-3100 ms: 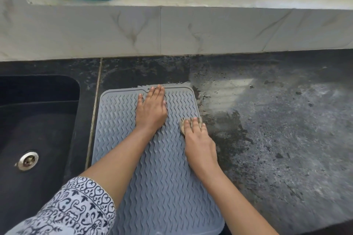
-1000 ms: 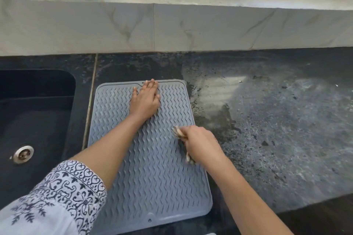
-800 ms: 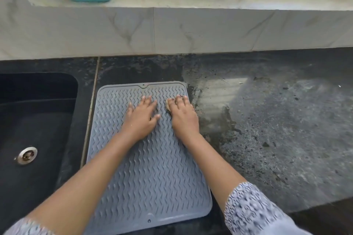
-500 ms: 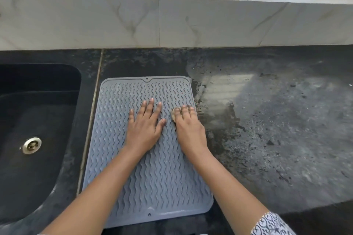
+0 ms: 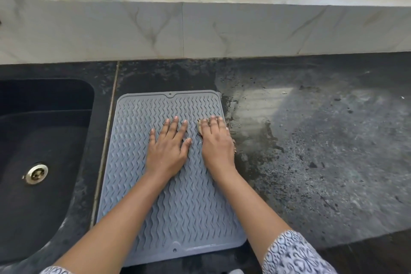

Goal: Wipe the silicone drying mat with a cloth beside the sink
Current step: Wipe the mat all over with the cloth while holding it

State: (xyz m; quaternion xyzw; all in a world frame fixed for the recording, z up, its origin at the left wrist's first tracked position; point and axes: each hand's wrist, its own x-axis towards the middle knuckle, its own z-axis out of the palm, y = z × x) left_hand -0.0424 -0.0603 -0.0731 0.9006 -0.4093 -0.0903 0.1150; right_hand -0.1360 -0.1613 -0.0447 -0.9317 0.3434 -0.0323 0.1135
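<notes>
Grey wave-ribbed silicone drying mat (image 5: 178, 207) flat on dark stone surface (image 5: 311, 162), just beside black sink (image 5: 44, 95). Left grip (image 5: 169, 149) spread flat, steadying mat. Right grip (image 5: 216, 142) flat-fingered, pressing small beige cloth (image 5: 201, 125) near right edge. Judged mid-task; left and near areas likely remaining.

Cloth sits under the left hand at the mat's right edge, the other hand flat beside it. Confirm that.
Wrong hand: the cloth sits under the right hand at the mat's right edge, with the left hand flat on the mat beside it. The head view shows this.
</notes>
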